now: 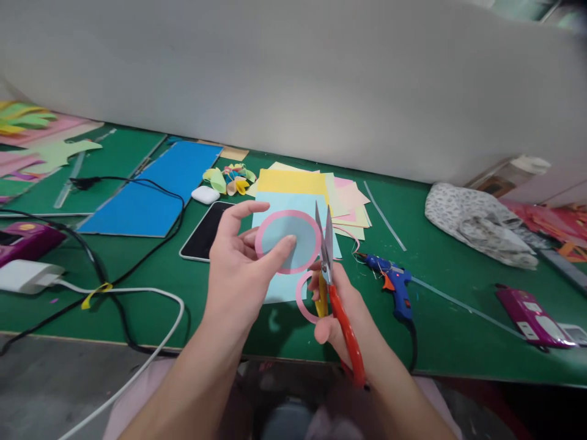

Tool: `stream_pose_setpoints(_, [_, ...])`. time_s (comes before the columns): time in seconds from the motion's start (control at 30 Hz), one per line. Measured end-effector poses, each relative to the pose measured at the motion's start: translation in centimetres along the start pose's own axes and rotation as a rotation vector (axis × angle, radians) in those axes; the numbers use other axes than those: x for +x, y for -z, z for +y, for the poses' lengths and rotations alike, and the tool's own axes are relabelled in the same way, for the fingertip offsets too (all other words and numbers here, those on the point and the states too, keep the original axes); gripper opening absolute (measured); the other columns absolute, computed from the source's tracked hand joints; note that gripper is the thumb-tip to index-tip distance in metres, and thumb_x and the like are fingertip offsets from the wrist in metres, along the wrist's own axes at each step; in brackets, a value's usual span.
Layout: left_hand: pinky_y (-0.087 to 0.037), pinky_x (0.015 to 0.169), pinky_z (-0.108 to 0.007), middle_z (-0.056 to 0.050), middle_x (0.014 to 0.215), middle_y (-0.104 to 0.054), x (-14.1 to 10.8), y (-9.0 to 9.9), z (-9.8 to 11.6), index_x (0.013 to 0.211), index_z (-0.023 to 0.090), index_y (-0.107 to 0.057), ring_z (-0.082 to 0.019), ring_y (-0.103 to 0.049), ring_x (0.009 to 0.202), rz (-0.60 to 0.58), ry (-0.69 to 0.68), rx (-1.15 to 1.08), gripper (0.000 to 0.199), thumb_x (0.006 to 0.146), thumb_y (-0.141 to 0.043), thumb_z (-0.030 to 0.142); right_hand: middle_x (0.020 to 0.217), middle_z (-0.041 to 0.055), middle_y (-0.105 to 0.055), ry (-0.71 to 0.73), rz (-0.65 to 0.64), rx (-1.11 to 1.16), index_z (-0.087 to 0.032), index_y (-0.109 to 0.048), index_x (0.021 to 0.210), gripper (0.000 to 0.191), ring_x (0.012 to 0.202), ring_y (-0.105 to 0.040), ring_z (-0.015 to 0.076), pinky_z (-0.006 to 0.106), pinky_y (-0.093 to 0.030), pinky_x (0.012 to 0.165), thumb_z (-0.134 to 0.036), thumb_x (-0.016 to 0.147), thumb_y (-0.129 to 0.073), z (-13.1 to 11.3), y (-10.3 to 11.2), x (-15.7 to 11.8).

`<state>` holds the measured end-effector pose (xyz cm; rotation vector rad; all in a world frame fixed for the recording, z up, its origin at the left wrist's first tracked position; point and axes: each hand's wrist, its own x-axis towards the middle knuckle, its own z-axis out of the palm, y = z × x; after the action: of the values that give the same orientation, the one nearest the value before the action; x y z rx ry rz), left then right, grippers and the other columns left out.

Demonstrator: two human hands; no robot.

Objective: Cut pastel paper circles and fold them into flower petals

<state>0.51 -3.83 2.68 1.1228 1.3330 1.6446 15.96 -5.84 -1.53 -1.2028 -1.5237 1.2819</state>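
Paper disc [302, 229], grey-blue face with a pink border, sits in the left hand [237, 260], raised over the green table [215, 324] and the light blue paper [287, 292]. Left grip: thumb flat on the disc's face, index finger lifted clear, other fingers curled at the left edge and partly hidden behind.

Right hand [351, 299] is closed around the scissors [327, 273]; whether fingers pass through the handle loops cannot be told. Blades part narrowly and point up, at the disc's right edge; contact unclear. A pink paper ring [300, 298] hangs by the right fingers, its far side hidden. Glue gun [389, 278] lies to the right.

Handling, judged: disc very light, thin, probably card-like since it holds flat; likely to crease if squeezed or bent at the border. Slip risk low under a flat thumb. Best hold: thumb on the face, fingers behind, left side, away from the blades. Ring appears floppier and easier to tear; a light pinch on its band suits. Scissors stiff, heavier; hold at the handles.
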Motion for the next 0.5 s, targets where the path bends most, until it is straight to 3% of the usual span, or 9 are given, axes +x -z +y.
stream_pose_setpoints(0.3, [-0.054, 0.052, -0.019, 0.006, 0.071, -0.064, -0.09, -0.16, -0.1, 0.106, 0.026, -0.056, -0.009, -0.06, 0.056, -0.023, 0.021, -0.06, 0.043, 0.069, -0.078, 0.024, 0.081, 0.0012, -0.05, 0.033, -0.007, -0.057, -0.024, -0.053, 0.104, 0.089, 0.065, -0.045, 0.0153, 0.028, -0.044, 0.055, -0.091, 0.045, -0.054, 0.28, 0.39, -0.14])
stream_pose_setpoints(0.5, [-0.053, 0.053, -0.018, 0.006, 0.069, -0.064, -0.29, -0.37, -0.18, 0.104, 0.024, -0.056, -0.009, -0.063, 0.057, 0.014, 0.006, -0.089, 0.04, 0.07, -0.077, 0.024, 0.085, 0.0016, -0.049, 0.031, 0.011, 0.016, -0.025, -0.05, 0.104, 0.088, 0.068, -0.048, 0.0156, 0.027, -0.047, 0.057, -0.09, 0.044, -0.054, 0.56, -0.07, -0.16])
